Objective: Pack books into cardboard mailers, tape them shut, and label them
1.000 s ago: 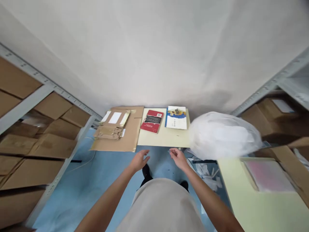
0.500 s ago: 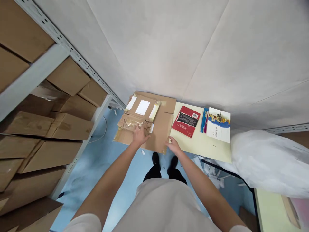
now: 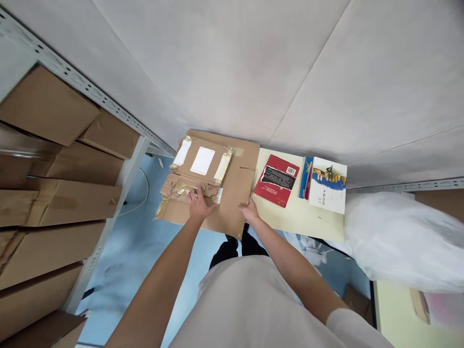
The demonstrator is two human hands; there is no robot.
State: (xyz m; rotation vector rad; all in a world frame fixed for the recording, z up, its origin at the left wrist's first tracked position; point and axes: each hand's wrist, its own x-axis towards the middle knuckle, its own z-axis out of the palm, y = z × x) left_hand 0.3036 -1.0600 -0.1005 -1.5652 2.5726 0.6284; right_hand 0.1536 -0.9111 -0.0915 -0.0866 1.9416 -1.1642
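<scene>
— The left hand [image 3: 198, 203] is laid flat, fingers spread, on a small flattened carton [image 3: 195, 176] bound in clear tape.
— And the right hand [image 3: 250, 211] is set at the near right edge of the big cardboard sheet [image 3: 235, 193] beneath; whether that edge is gripped cannot be told.
— A blank white label [image 3: 202, 160] is seen on the carton, at the end turned toward the wall.
— The sheet is spread flat, skewed slightly clockwise, overhanging the left end of the pale table [image 3: 297, 220]. Its long axis cannot be judged.
— Just right, a red book [image 3: 277, 180] is shown with a barcode; its text is too small to be read.
— Beside it, a white book [image 3: 329, 191], then a white plastic bag [image 3: 398, 241].
</scene>
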